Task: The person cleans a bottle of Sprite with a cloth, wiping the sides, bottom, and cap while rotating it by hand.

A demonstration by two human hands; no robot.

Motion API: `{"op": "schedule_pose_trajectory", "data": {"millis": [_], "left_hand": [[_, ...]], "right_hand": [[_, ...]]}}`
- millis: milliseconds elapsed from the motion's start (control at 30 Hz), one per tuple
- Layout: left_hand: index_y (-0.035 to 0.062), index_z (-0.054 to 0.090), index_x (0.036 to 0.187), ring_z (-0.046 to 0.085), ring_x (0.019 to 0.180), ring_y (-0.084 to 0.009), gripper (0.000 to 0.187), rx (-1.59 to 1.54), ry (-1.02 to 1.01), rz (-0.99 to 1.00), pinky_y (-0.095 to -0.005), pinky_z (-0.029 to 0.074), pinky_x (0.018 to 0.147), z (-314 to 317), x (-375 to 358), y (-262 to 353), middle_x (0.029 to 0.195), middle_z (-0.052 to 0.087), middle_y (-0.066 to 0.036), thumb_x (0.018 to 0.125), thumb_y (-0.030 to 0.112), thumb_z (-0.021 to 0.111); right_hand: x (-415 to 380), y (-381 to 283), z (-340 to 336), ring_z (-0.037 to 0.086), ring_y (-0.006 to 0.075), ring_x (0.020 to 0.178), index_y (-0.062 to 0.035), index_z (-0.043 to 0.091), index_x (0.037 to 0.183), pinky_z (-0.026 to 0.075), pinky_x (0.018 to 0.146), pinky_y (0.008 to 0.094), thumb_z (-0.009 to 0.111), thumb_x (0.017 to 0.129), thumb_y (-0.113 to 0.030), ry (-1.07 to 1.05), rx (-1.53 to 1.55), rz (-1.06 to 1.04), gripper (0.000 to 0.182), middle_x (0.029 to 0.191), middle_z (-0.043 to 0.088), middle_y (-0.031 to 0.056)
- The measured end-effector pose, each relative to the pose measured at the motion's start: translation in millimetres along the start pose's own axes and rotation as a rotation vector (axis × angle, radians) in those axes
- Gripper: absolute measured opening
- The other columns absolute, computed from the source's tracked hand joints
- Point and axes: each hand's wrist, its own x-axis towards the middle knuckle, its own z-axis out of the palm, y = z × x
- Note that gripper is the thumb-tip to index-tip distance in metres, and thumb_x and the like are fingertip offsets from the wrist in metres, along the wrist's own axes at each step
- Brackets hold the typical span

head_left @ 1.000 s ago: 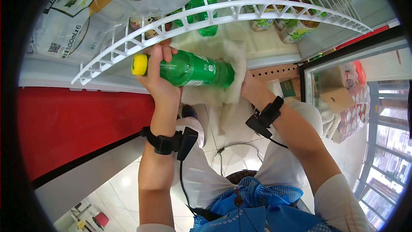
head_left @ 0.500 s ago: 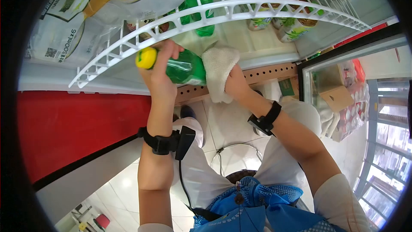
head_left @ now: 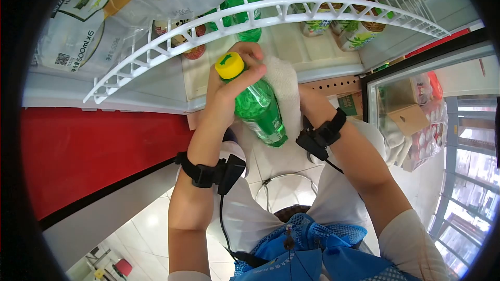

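A green bottle [head_left: 256, 105] with a yellow cap tilts down to the right, cap at the upper left. My left hand [head_left: 232, 80] is closed round it near the cap. A pale cloth [head_left: 284, 86] lies along the bottle's right side. My right hand [head_left: 308, 99] is at the cloth; its fingers are hidden behind the cloth and bottle, and the cloth is in its grip. The white wire shelf [head_left: 271, 11] curves just above both hands.
Green bottles [head_left: 249, 8] and green-capped drinks [head_left: 359, 34] stand behind the wire shelf. Wrapped water bottles [head_left: 99, 36] are at upper left, a red panel [head_left: 104, 151] below. The glass door [head_left: 406, 73] stands open at right, with a carton [head_left: 410, 119] beyond it.
The bottle has swung from nearly level to a steeper tilt and moved right and down. My left hand has moved right with it, and the cloth now lies along its right side.
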Motion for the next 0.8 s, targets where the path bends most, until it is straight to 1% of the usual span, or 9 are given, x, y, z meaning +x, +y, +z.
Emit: {"op": "schedule_pose_trajectory", "data": {"millis": [100,200,300,400,467,500,533,600,800], "left_hand": [[0.0041,0.051,0.07,0.045,0.075,-0.008,0.012,-0.012,0.026,0.042,-0.0189,0.031,0.068,-5,1,5,0.081,0.049,-0.001,0.066,0.01,0.061],[0.0036,0.053,0.078,0.045,0.074,-0.0078,0.014,-0.004,0.164,0.081,-0.0195,0.033,0.068,-12,4,9,0.079,0.049,0.0,0.067,0.008,0.061],[0.0021,0.055,0.089,0.049,0.075,-0.0098,0.021,-0.057,0.48,0.12,-0.0216,0.037,0.067,-23,5,7,0.08,0.054,-0.003,0.069,0.007,0.061],[0.0001,0.054,0.095,0.053,0.08,-0.0125,0.028,-0.041,0.655,0.175,-0.0243,0.04,0.07,-29,6,9,0.088,0.056,-0.006,0.069,0.006,0.062],[-0.0015,0.052,0.1,0.055,0.084,-0.0149,0.032,-0.068,0.672,0.2,-0.0259,0.042,0.072,-28,7,6,0.094,0.057,-0.009,0.071,0.006,0.062],[-0.0019,0.052,0.098,0.055,0.083,-0.0152,0.03,-0.053,0.7,0.207,-0.0255,0.041,0.073,-26,9,6,0.094,0.057,-0.009,0.072,0.008,0.062],[-0.0023,0.053,0.097,0.055,0.083,-0.0155,0.028,-0.037,0.728,0.215,-0.025,0.04,0.074,-25,10,5,0.094,0.057,-0.009,0.073,0.01,0.061],[-0.0025,0.054,0.094,0.054,0.084,-0.0151,0.025,0.038,0.641,0.184,-0.025,0.039,0.076,-20,7,4,0.094,0.056,-0.01,0.074,0.011,0.061],[0.0008,0.055,0.085,0.05,0.08,-0.0103,0.017,0.158,0.309,0.124,-0.0219,0.035,0.076,-10,7,-1,0.086,0.056,-0.004,0.075,0.013,0.061]], "right_hand": [[6,12,-5,0.049,0.0141,0.092,-0.0034,0.046,0.109,0.039,0.079,0.0272,0.053,0.079,-0.018,-0.045,-0.031,0.026,0.035,0.103,0.052,0.0075],[67,24,12,0.048,0.0155,0.094,-0.0038,0.046,0.109,0.038,0.081,0.0283,0.054,0.078,-0.018,-0.09,-0.058,0.055,0.035,0.105,0.051,0.0082],[66,33,2,0.047,0.0169,0.096,-0.0041,0.046,0.109,0.037,0.083,0.0293,0.054,0.078,-0.017,-0.137,-0.085,0.078,0.035,0.106,0.05,0.009],[69,39,-1,0.047,0.0178,0.097,-0.0044,0.046,0.109,0.036,0.084,0.03,0.055,0.078,-0.017,-0.164,-0.104,0.093,0.035,0.107,0.05,0.0095],[58,35,19,0.05,0.0227,0.096,-0.0054,0.049,0.104,0.039,0.081,0.0314,0.056,0.075,-0.022,0.041,-1.123,-0.679,0.035,0.104,0.053,0.0112],[38,9,42,0.047,0.0289,0.099,-0.0071,0.051,0.103,0.037,0.085,0.0357,0.062,0.068,-0.025,0.161,-0.638,-0.603,0.041,0.105,0.051,0.0141],[35,8,45,0.047,0.0289,0.099,-0.0071,0.051,0.103,0.037,0.085,0.0357,0.062,0.068,-0.025,0.161,-0.639,-0.604,0.041,0.105,0.051,0.0141],[34,7,51,0.047,0.0298,0.099,-0.0077,0.052,0.102,0.037,0.084,0.0375,0.065,0.063,-0.028,0.187,-1.013,-0.88,0.046,0.104,0.051,0.0144],[29,1,62,0.049,0.0309,0.096,-0.0077,0.053,0.102,0.039,0.081,0.0375,0.064,0.063,-0.027,0.337,-0.988,-0.841,0.045,0.102,0.052,0.0129]]}}
